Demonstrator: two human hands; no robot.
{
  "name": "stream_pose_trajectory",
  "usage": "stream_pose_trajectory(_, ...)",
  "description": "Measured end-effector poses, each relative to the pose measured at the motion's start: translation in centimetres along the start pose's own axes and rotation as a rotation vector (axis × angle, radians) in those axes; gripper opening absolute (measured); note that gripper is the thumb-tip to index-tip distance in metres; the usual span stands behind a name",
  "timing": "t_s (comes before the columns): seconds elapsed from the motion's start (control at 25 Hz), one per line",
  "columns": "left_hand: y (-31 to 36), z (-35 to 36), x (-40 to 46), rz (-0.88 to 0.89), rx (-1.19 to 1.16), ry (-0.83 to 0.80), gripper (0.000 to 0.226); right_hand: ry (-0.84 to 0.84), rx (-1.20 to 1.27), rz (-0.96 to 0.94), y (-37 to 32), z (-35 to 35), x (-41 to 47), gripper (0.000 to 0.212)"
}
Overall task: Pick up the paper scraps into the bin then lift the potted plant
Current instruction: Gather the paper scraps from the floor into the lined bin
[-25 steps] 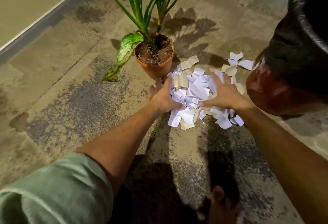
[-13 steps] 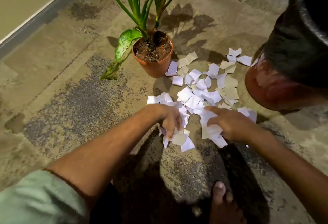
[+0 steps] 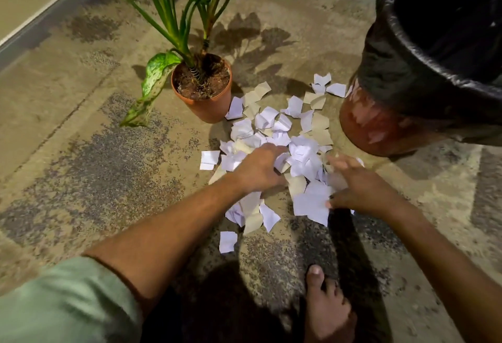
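Note:
White and beige paper scraps [image 3: 267,121] lie spread on the concrete floor between the potted plant and the bin. The potted plant [image 3: 207,107] is a terracotta pot of soil with long speckled green leaves, standing just beyond the scraps on the left. The bin [image 3: 377,128] is reddish with a black liner [image 3: 434,43] and stands at the right. My left hand [image 3: 258,170] lies palm down on the near part of the pile, fingers curled into the scraps. My right hand [image 3: 358,185] rests on the scraps beside it, fingers spread, thumb against a large white scrap.
My bare foot [image 3: 326,307] stands on the floor just behind the scraps. A drooping leaf [image 3: 152,84] hangs left of the pot. A white line [image 3: 40,11] and a darker strip run along the far left of the floor.
Both hands pulled a bunch of scraps towards me, then reached forward onto the pile again. Several scraps now lie nearer my foot, and the pile is more spread out.

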State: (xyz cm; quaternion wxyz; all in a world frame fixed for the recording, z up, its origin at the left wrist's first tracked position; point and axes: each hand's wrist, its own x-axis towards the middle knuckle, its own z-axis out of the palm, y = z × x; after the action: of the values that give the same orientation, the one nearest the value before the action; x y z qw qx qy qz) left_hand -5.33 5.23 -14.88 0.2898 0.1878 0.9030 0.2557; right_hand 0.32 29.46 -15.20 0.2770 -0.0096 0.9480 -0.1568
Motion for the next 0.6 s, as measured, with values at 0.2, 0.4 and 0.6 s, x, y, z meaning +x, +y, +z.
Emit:
stream_pose_trajectory(0.2,2.6,5.9,0.8,0.083,0.098,-0.044,0.098,0.267,-0.050,-0.186,-2.1,3.7,0.2,0.051)
stream_pose_trajectory(0.4,2.8,6.8,0.7,0.073,0.223,0.059,0.048,0.477,-0.025,-0.231,-0.9,3.7,-0.6,0.024)
stream_pose_trajectory(0.6,2.6,5.5,1.1,-0.028,0.156,0.100,0.026,0.555,0.022,-0.195,-0.4,1.6,-1.7,0.019)
